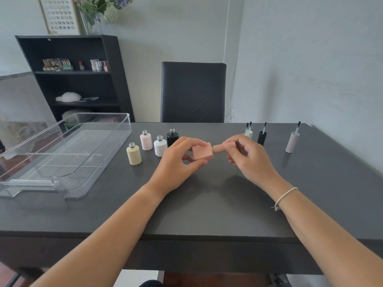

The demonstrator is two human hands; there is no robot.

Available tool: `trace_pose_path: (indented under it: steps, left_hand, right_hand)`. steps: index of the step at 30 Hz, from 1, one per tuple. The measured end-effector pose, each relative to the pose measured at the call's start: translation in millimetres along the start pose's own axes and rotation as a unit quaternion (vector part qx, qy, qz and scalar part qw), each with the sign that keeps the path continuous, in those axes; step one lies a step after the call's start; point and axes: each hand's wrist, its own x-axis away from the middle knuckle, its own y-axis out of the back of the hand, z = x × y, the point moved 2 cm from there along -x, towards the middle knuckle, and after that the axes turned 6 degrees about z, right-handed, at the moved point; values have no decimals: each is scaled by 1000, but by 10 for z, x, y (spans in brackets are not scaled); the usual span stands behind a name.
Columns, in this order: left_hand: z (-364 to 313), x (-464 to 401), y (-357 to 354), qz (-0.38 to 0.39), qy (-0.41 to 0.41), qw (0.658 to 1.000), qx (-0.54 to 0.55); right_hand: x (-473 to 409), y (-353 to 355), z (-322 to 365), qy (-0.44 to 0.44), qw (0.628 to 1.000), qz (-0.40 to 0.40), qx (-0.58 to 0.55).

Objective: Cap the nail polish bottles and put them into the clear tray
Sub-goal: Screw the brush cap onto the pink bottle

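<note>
1. Your left hand (178, 162) grips the pink bottle (202, 152) above the tabletop (207, 204); your right hand (246, 155) pinches its pink cap (224, 146) at the neck.
2. Capping looks underway: twist tight, then carry it to the clear tray (116, 129).

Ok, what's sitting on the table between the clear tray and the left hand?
In the head view, four uncapped bottles stand there: yellow, pink, white and black, between the tray and the left hand.

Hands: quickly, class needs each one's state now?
Left hand: grips the pink bottle.
Right hand: pinches the pink cap at the bottle's neck.
</note>
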Motion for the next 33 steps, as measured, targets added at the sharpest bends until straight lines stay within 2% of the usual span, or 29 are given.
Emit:
trace_pose_path:
  steps: [7,12,18,22,33]
  left_hand:
    - [0,3,-7,1,-4,1000,7]
    - [5,2,-10,1,-6,1000,4]
    - [7,-2,-12,0,-4,1000,6]
    - [8,-2,-10,-2,-6,1000,8]
    - [2,2,-17,-2,-5,1000,5]
  right_hand:
    - [2,7,-1,2,1000,1,6]
    - [-13,11,-29,-38,999,-4,-1]
    - [-16,-1,-31,-30,999,11,7]
    - [-25,-3,-45,-56,998,10,-10]
    - [-9,13,-24,-34,999,-2,-20]
